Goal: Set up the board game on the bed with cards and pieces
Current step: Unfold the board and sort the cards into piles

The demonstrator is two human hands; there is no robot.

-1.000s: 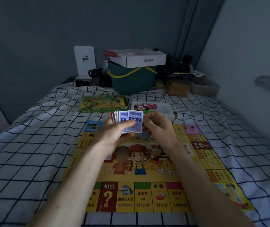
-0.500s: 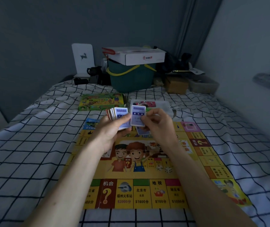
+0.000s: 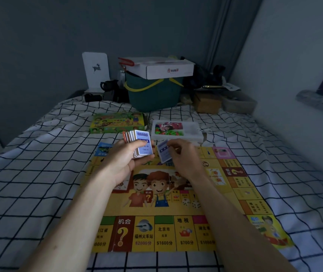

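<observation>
A yellow game board [image 3: 176, 209] lies flat on the checked bed sheet [image 3: 29, 183]. My left hand [image 3: 125, 160] grips a fanned stack of cards [image 3: 139, 143] above the board's far edge, the top card blue and facing me. My right hand [image 3: 184, 156] pinches a single blue card [image 3: 164, 152], tilted, just right of the stack and apart from it. Behind the board sit the green game box [image 3: 117, 122] and a white tray of coloured pieces [image 3: 176, 130].
At the head of the bed stand a dark green basket [image 3: 152, 93] with a white carton [image 3: 160, 68] on top, a white deer stand [image 3: 96, 69], dark gear and brown boxes [image 3: 207, 103]. A wall runs along the right.
My right hand has drawn the single card off the stack, down and to the right, and tilted it. The left hand holds the stack in much the same place.
</observation>
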